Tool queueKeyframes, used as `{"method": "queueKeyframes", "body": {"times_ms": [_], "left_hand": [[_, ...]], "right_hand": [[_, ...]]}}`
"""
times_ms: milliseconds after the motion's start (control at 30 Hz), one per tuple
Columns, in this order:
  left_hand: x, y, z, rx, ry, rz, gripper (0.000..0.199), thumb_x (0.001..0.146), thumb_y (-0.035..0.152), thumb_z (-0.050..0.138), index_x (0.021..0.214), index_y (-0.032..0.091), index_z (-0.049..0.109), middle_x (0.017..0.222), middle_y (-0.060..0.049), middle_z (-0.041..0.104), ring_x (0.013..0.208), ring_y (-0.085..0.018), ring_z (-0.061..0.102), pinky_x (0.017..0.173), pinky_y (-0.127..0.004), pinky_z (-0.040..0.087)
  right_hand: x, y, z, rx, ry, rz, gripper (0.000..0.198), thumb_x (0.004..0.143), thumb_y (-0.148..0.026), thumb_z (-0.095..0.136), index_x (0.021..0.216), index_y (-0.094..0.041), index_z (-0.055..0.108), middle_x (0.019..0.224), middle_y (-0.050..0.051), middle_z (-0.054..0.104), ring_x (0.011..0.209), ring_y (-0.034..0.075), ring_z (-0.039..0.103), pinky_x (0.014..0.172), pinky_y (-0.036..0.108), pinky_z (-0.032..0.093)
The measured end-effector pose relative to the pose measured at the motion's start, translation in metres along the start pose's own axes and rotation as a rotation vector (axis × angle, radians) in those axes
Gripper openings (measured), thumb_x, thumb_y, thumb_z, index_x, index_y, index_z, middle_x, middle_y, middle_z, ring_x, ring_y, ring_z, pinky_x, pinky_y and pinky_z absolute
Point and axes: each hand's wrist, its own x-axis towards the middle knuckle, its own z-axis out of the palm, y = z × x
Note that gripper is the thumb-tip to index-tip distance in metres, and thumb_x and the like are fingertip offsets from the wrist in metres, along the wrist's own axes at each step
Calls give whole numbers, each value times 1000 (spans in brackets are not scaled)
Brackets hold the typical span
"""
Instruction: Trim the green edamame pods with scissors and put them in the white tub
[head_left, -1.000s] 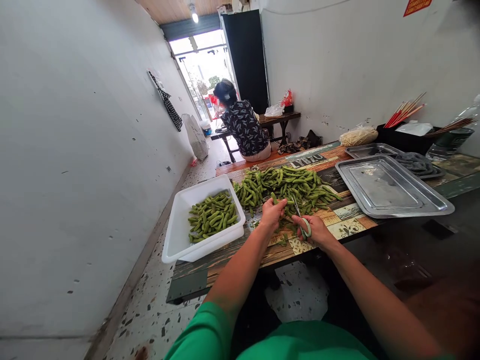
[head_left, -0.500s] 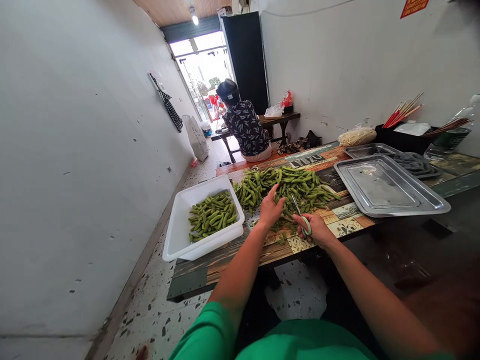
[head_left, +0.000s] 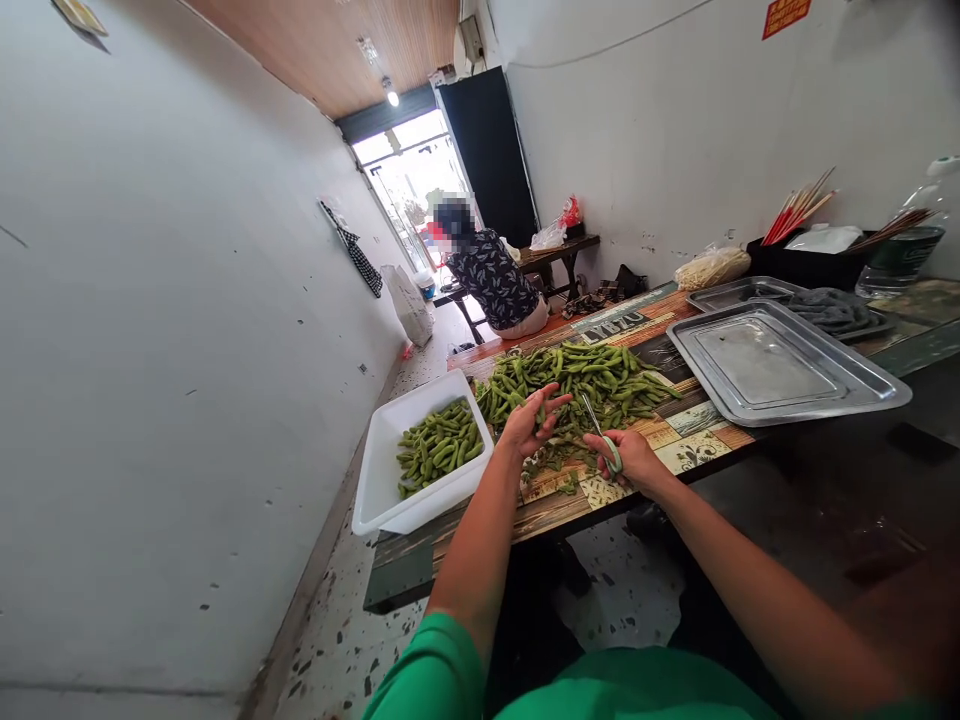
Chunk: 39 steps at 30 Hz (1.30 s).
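My right hand (head_left: 628,458) is wrapped round the pale green handles of a pair of scissors (head_left: 589,408), whose metal blades point up and away towards the pile. To the left, my left hand (head_left: 529,425) is turned partly palm up, its fingers loosely curled with a green edamame pod (head_left: 541,414) seeming to lie in them. Just beyond both hands spreads a heap of edamame pods (head_left: 600,368) on the patchwork-patterned table (head_left: 551,512). Small green trimmings (head_left: 568,486) lie under and between the hands. A white plastic tub (head_left: 382,500) at the left holds more pods.
Metal trays (head_left: 787,365) stand on the right, one with dark grey coiled material. Behind them are a bag of pale sticks (head_left: 712,268), a black box (head_left: 817,262) with skewers, and a clear bottle (head_left: 904,255). A person (head_left: 495,280) sits beyond the table, facing away.
My left hand has turned from pointing at the pile to a more palm-up pose, slightly nearer me. The scissors stay almost in place. The camera view has tilted and shifted.
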Motion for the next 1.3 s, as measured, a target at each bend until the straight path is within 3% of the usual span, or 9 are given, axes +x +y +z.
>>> {"method": "queueKeyframes", "body": {"times_ms": [267,400,500,633,700,767,933,1067,1300], "left_hand": [[-7,3,15,370,79,-86,46,93,43,42,127,14,53,111,-16,67,38,-2,28,33,-16,22],[-34,18,39,1119,383,288,38,89,34,51,120,17,62,101,-10,70,68,-14,60,63,-24,48],[-60,49,43,1484,680,524,33,91,33,46,116,23,65,111,-8,68,99,-21,62,88,-33,46],[-81,95,11,1705,967,300,43,87,27,51,129,20,55,122,-14,62,113,-27,56,96,-39,41],[-84,109,-8,1774,952,-14,57,76,30,66,131,21,52,127,-17,58,118,-34,51,97,-47,39],[-81,111,-17,1829,891,-134,68,67,30,75,131,23,52,133,-18,53,126,-38,43,101,-54,33],[-44,62,2,1832,507,302,32,78,21,62,110,22,66,117,-13,63,115,-30,53,101,-42,35],[-3,6,5,1604,454,137,2,68,19,71,68,18,69,80,-13,67,97,-29,61,89,-36,43],[21,-19,-22,1440,417,193,6,66,14,68,73,15,68,82,-11,68,85,-23,61,78,-30,45]], "right_hand": [[-4,-4,-3,-11,-44,-18,40,67,-53,73,63,-18,55,45,-2,55,33,9,48,27,18,27],[-3,-3,-3,4,-43,-14,41,67,-54,72,64,-18,54,46,-2,56,35,9,49,27,18,27],[-4,-5,-2,17,-33,10,41,66,-56,72,65,-17,56,46,-3,56,34,9,49,27,18,28],[-4,-7,-2,25,-20,31,42,64,-55,73,65,-17,56,46,-3,55,34,9,48,27,18,27],[-3,-5,-2,28,-20,26,42,63,-55,74,65,-17,56,46,-2,56,34,9,48,26,18,26],[-2,-2,-1,37,-19,14,42,63,-55,74,64,-17,56,46,-2,56,34,9,47,27,18,26],[-1,0,-1,36,-19,11,42,64,-56,74,64,-18,55,47,-2,56,34,9,48,26,18,26],[-2,-1,-2,5,-19,4,41,64,-54,74,63,-18,54,46,-2,56,34,9,49,27,18,27],[-1,1,-3,-52,-23,2,38,67,-52,73,67,-18,57,47,-3,57,36,10,51,27,18,27]]}}
